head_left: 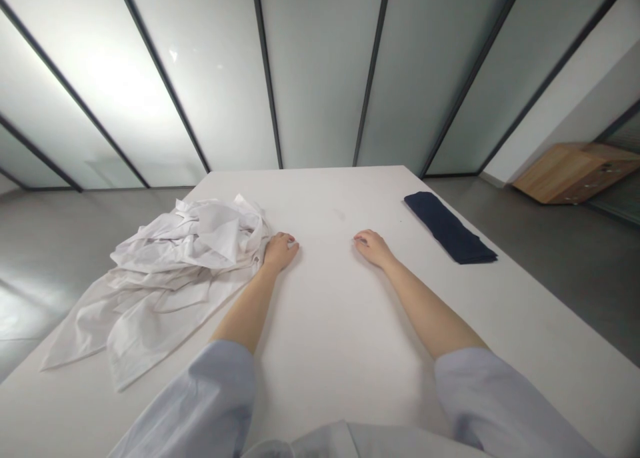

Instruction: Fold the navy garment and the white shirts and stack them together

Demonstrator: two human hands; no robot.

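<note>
My left hand (281,251) rests on the table, close against the right edge of a heap of crumpled white garments (200,238). Its fingers curve loosely, with a gap between thumb and forefinger and nothing held. Level with it, my right hand (373,247) lies on the tabletop, fingers lightly bent, thumb apart, also holding nothing. Farther right, apart from that hand, a dark navy cloth (447,228) lies folded into a long flat strip. In the white heap the separate pieces overlap, so their exact kind is hard to make out.
The white table (320,325) reaches away from me, its far edge near a frosted glass partition (320,71) with dark frames. White cloth spreads toward the left edge. A wooden cabinet (570,171) stands on the grey floor (505,235) beyond the right side.
</note>
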